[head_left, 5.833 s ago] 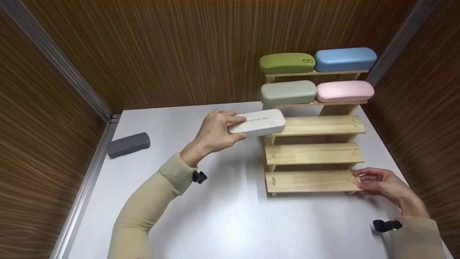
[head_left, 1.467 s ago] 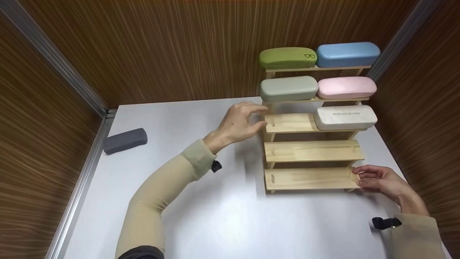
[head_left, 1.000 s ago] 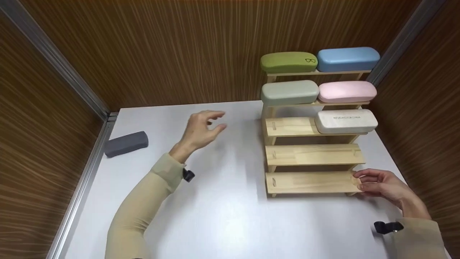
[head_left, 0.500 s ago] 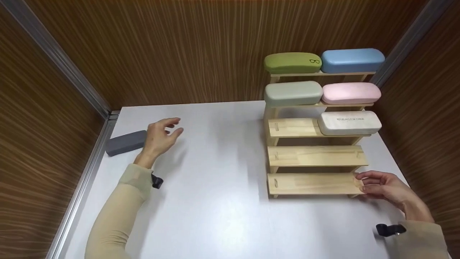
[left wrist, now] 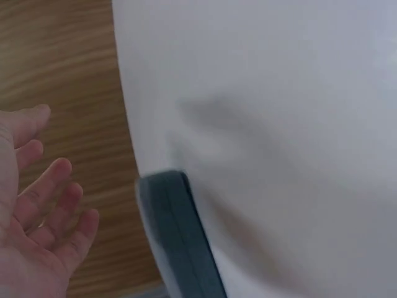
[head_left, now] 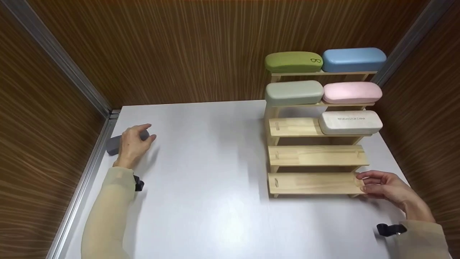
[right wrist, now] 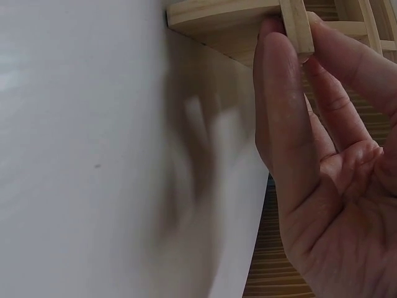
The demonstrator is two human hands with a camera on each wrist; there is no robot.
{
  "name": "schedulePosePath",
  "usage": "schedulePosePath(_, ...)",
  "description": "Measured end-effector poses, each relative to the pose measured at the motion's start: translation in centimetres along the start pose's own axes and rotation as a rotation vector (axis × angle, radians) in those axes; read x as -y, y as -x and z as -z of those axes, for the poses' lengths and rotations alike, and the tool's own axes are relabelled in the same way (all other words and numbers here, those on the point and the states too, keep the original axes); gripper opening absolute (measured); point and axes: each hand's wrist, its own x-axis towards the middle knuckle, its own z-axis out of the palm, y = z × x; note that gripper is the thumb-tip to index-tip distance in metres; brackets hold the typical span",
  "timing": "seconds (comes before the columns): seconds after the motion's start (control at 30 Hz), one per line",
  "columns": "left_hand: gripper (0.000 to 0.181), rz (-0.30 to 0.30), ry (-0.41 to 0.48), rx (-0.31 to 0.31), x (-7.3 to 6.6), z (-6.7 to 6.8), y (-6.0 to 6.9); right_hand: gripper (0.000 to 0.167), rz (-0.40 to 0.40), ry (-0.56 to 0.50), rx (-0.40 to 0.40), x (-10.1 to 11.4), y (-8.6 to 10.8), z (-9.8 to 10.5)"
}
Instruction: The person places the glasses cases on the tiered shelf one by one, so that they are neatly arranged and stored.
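Observation:
My left hand (head_left: 133,144) hovers over the dark grey glasses case (head_left: 114,145) at the table's left edge, hiding its middle in the head view. Its fingers are spread and loosely bent, with nothing between them. In the left wrist view the case (left wrist: 180,233) lies apart from the fingers. My right hand (head_left: 390,189) pinches the right end of the lowest board of a stepped wooden rack (head_left: 316,182). The right wrist view shows thumb and fingers on either side of the board's end (right wrist: 296,28). A white glasses case (head_left: 350,122) sits on the rack's middle step, at the right.
The top step bears an olive green case (head_left: 294,63) and a blue case (head_left: 354,60). Below them stand a sage green case (head_left: 294,92) and a pink case (head_left: 352,92). Wood-grain walls (head_left: 179,54) enclose the white table (head_left: 201,187).
The left hand carried the white case to the rack's middle step and let it go. It then swung left to above the dark grey case. The right hand has stayed at the lowest board.

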Motion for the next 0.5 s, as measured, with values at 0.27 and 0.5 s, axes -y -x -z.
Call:
schedulePosePath(0.27,0.059,0.14,-0.054,0.033,3.1,1.1,0.3,0.045,-0.017,0.001,-0.028,0.2,-0.1,-0.1)
schedulePosePath(0.5,0.081,0.215,-0.101,0.109,5.7,1.2,0.2,0.044,-0.021,0.009,-0.029,0.1,0.0,-0.2)
